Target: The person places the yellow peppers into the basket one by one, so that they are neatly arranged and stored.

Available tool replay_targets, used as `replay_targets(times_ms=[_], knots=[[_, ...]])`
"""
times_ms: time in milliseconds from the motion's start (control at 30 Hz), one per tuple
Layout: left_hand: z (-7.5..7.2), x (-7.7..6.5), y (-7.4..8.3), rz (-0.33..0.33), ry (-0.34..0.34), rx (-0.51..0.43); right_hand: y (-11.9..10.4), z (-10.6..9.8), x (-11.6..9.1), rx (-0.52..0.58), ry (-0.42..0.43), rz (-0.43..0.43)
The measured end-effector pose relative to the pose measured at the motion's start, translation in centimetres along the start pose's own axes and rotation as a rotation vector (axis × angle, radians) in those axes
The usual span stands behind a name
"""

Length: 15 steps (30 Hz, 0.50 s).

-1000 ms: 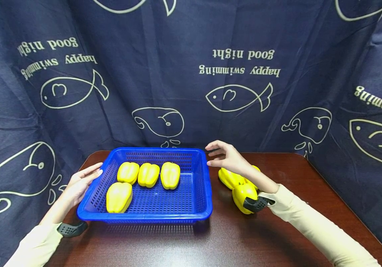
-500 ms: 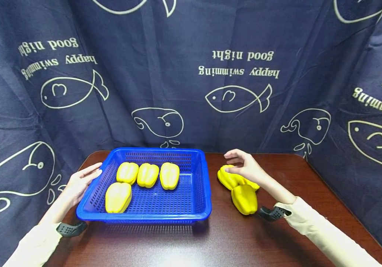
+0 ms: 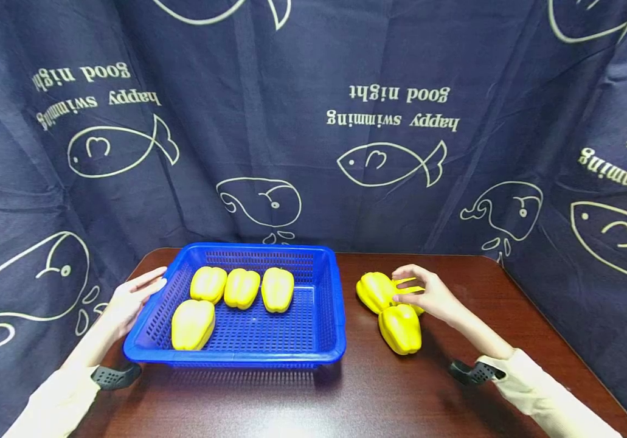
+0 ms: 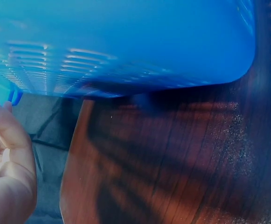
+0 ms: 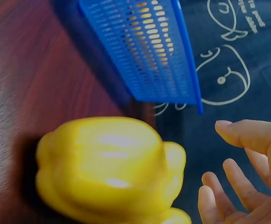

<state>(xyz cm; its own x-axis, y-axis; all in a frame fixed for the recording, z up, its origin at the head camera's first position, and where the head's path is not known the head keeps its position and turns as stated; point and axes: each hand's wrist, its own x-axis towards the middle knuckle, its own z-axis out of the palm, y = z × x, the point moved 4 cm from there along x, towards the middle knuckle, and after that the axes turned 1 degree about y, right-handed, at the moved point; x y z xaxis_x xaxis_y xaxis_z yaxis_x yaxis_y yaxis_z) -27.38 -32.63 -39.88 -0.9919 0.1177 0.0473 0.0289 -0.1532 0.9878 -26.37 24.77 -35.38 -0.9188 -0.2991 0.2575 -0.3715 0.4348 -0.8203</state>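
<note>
head: above, forward-down | left wrist: close to basket | right wrist: toward basket, farther | shared: basket

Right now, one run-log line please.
left hand: at blue basket, left side | right hand: at yellow peppers on table, contact unclear | in basket: four yellow peppers

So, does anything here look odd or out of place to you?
Only the dark blue cloth behind the table: its lettering appears upside down. The yellow peppers and blue basket show no obvious damage.
</note>
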Motion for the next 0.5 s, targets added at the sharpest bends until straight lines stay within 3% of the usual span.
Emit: replay_targets(times_ms=[267,500], knots=[[0.0,-0.2,0.3,-0.019,0.028,-0.011,1.9,-0.2,-1.7,0.020,-0.019,0.047],[0.2,-0.1,0.2,-0.028,0.001,-0.023,2.8,-0.3,-2.8,0.003,-0.017,0.056]])
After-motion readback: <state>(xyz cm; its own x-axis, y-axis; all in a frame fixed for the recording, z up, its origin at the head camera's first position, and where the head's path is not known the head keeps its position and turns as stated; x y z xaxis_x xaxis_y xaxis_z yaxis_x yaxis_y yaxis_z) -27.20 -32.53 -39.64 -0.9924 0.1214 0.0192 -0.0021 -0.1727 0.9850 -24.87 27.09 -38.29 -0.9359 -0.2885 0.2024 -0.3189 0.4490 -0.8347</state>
